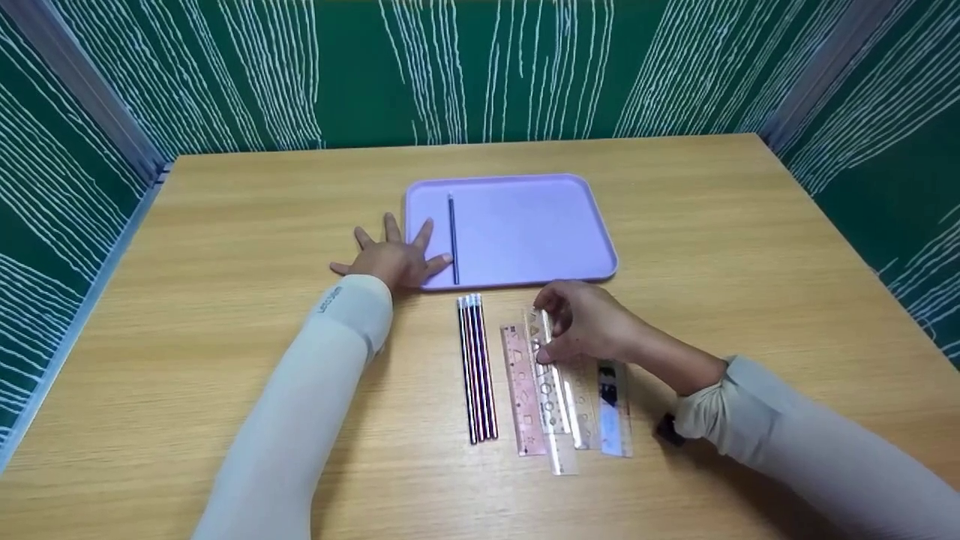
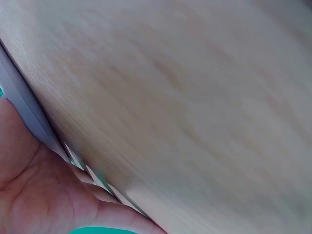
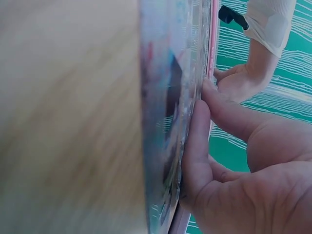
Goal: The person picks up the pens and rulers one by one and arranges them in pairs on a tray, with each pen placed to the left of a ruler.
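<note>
My left hand (image 1: 394,261), its fingers spread wide, rests over the left edge of a purple tray (image 1: 536,232). One dark pencil (image 1: 453,240) lies upright in the picture inside the tray, close to the left thumb. In the right wrist view, the thumb and fingers of my right hand (image 3: 253,170) are at the edges of the rulers. The head view shows my right hand pinching a clear ruler (image 1: 551,405) with cut-out shapes. A pink ruler (image 1: 523,397) lies to its left; a yellowish clear ruler (image 1: 583,412) and a blue ruler (image 1: 613,420) lie to its right.
Several striped pencils (image 1: 477,371) lie side by side left of the rulers, just below the tray. Everything sits on a wooden table (image 1: 225,300). Green walls with white streaks (image 1: 480,75) stand behind the table and at both sides.
</note>
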The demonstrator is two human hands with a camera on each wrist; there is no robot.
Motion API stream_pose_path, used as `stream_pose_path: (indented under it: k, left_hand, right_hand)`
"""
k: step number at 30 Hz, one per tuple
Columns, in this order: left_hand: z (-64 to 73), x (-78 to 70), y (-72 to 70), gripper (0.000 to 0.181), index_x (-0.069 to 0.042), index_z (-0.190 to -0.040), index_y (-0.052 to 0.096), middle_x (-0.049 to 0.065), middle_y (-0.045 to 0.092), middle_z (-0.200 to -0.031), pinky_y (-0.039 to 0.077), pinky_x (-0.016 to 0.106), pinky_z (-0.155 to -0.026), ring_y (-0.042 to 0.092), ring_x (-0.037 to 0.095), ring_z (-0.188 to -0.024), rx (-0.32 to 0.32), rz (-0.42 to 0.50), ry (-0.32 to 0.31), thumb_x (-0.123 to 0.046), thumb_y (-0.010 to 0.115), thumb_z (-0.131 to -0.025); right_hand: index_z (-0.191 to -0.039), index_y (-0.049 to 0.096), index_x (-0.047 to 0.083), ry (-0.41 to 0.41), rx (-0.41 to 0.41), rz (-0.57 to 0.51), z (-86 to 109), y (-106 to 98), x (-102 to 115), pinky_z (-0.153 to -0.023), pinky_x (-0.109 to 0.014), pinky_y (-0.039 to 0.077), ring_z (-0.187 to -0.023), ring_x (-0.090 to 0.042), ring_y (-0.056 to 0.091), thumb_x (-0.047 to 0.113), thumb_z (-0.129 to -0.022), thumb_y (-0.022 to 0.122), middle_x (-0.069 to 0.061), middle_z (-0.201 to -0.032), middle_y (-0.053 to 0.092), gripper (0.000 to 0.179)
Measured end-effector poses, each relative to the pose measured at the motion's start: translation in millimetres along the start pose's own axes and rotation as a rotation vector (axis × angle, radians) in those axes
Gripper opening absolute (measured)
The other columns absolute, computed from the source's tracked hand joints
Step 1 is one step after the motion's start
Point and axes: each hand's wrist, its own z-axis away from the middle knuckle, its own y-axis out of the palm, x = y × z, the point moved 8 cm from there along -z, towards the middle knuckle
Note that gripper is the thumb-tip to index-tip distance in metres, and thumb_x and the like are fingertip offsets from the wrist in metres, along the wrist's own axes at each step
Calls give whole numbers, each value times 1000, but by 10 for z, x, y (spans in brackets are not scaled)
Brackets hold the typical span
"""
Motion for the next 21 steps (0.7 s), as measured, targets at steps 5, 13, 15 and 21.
stream_pose_path:
  k: [5,13,15,21]
  left_hand:
    - [11,-3,-3,77,-50,-160,-3,9,-21,-171,0,90,-104,-21,56,-150,3,3,-4,-74,36,-97]
    - [-10,8,-16,79,-50,-160,-5,9,-22,-170,1,90,-104,-21,56,-150,6,-5,-6,-73,37,-97]
    - [-5,11,-18,78,-49,-160,-4,9,-21,-171,1,90,-104,-21,56,-150,5,-2,-7,-73,37,-98]
    - [8,14,-14,78,-51,-160,-3,8,-22,-171,0,89,-105,-21,56,-150,7,9,-10,-73,38,-97]
  right_hand:
    - [-119,55,10,2,1,-13,-1,-8,-6,-77,-33,55,-87,-21,62,13,-64,97,-9,-99,64,69]
    - [-125,52,9,-39,9,-79,-6,-8,27,-78,-30,56,-87,-22,62,11,-67,95,-10,-98,64,73]
    - [-128,51,8,-44,7,-102,-3,-12,37,-77,-29,57,-87,-22,63,10,-68,94,-11,-100,64,74]
    - [-141,44,5,2,11,-249,4,-22,8,-73,-35,63,-92,-25,67,1,-75,88,-16,-107,58,79]
